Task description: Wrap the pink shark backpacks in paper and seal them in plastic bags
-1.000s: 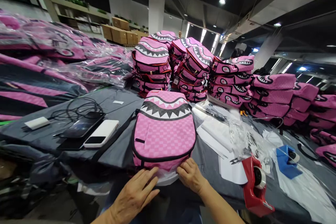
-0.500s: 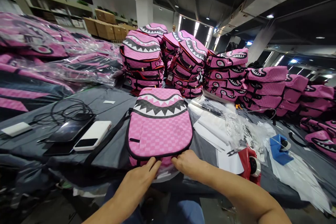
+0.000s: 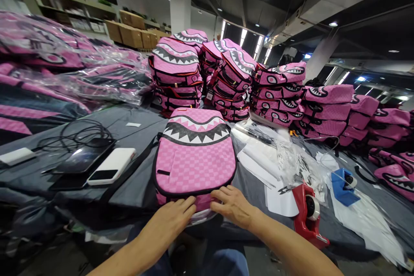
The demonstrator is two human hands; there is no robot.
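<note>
A pink checkered backpack lies on its back on the dark table cover in front of me, its black-and-white toothed mouth print toward the far end. My left hand grips the near bottom end, its fingers close together over the edge. At the right corner of that same end, my right hand has its fingers curled onto the fabric by the black piping. Where the thumbs sit under the backpack is hidden. Some clear plastic shows below the bottom end, between the hands. A black strap trails off to the left.
Left of the backpack lie a white power bank, a dark phone and black cables. To the right are white papers, a red tape dispenser and a blue one. Stacked pink backpacks stand behind.
My right hand's fingers have opened out from a tighter curl and lie further over the backpack's edge. The left fingers have shifted slightly along the bottom. The backpack has moved a little left in view.
</note>
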